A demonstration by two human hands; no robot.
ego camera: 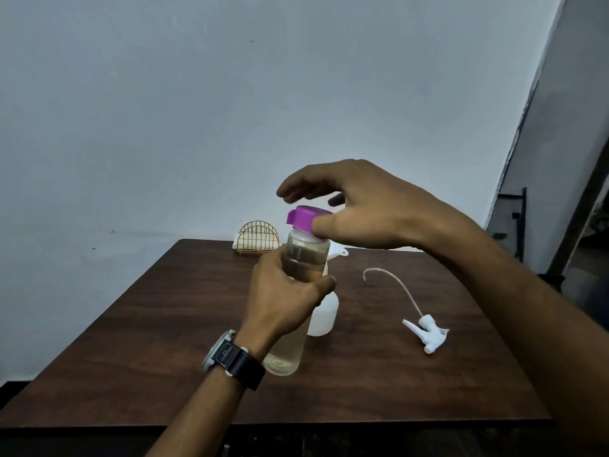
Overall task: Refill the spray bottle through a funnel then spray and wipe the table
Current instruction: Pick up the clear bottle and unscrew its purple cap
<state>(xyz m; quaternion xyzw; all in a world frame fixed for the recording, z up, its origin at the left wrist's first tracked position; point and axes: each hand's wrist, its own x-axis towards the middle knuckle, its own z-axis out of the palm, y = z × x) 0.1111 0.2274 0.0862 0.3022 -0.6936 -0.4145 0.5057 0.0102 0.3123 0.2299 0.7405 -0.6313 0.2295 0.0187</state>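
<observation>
My left hand [285, 298] grips a clear bottle [290, 347] of pale liquid and holds it above the table. The bottle has a purple cap [304, 217]. My right hand [356, 206] hovers over that cap, thumb against its side and fingers spread above it. Behind the clear bottle stands the white spray bottle [324, 316], mostly hidden, with a white funnel [337, 250] in its neck. The white spray head [428, 333] with its curved tube lies on the table to the right.
The dark wooden table [164, 341] ends at a pale wall. A gold wire holder [258, 239] with white napkins stands at the far edge. A dark rack [517, 222] stands off the table's right side.
</observation>
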